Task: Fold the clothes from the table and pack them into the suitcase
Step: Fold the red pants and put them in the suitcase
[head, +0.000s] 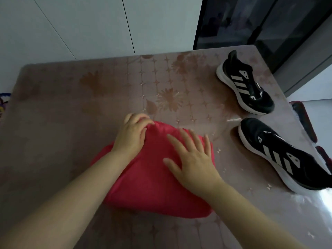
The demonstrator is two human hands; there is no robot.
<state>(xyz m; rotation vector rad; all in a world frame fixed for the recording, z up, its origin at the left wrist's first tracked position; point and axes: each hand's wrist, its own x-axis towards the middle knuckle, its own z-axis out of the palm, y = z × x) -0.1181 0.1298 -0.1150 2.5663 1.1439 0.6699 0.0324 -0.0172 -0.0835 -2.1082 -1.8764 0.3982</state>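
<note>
head view: left hand point(133, 136) pinches red garment point(149, 187), right hand point(195, 164) presses; three-striped shoes point(247, 85).

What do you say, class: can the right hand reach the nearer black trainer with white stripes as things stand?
Probably yes. The right hand rests flat on the folded red garment; only bare patterned tabletop separates it from that black white-striped trainer.

Two sneakers point(246, 83) block the table's point(62, 105) right side.
</note>
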